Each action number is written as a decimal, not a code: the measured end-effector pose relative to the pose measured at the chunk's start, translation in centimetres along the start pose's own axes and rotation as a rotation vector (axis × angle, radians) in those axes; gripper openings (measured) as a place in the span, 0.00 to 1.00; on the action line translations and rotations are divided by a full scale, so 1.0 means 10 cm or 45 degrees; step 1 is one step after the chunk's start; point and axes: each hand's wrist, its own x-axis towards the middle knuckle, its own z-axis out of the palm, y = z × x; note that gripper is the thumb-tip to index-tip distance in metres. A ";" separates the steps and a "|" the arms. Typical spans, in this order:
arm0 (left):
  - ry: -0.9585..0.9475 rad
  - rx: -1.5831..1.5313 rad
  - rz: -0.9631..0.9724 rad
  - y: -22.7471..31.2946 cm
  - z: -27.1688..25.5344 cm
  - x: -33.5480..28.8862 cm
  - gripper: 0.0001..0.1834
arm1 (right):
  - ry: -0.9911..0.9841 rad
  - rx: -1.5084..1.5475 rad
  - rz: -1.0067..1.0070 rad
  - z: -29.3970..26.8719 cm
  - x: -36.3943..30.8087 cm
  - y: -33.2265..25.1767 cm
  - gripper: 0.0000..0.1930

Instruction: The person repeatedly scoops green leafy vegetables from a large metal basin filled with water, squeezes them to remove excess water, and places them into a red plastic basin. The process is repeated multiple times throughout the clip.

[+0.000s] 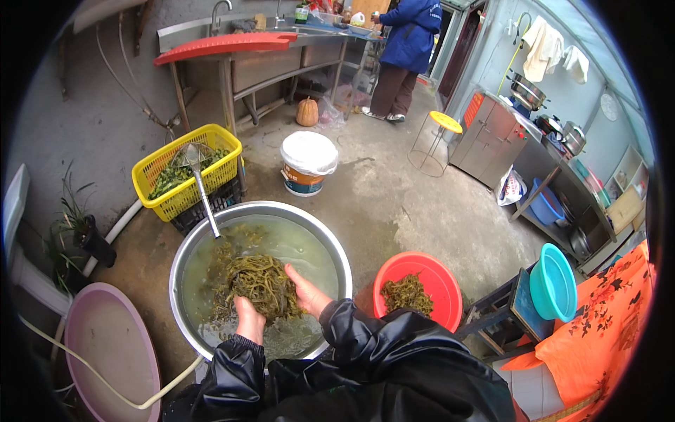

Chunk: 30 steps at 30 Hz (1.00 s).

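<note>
A wide metal basin (pixel 342 271) of cloudy greenish water stands before me. Over it, a clump of stringy green-brown leafy vegetables (pixel 261 285) is gripped between my two hands. My left hand (pixel 249 320) presses its near side, and my right hand (pixel 307 290) holds its right side with the thumb on top. Loose strands float in the water beside the clump. To the right, a red basin (pixel 450 295) has a smaller heap of the same vegetables (pixel 408 294) in it. The far fingers of both hands are hidden by the clump.
Beyond the basin, a yellow basket (pixel 158 188) of greens carries a long-handled skimmer (pixel 202 190). A white-lidded bucket (pixel 309 156) stands behind. A purple tub (pixel 112 344) and a hose (pixel 169 385) lie at left. A teal basin (pixel 552 283) sits at right. A person (pixel 404 56) stands at the far counter.
</note>
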 end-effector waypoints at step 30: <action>-0.460 0.962 -0.018 0.78 -0.54 0.20 0.15 | 0.270 -0.003 0.227 0.25 -0.19 -0.08 0.33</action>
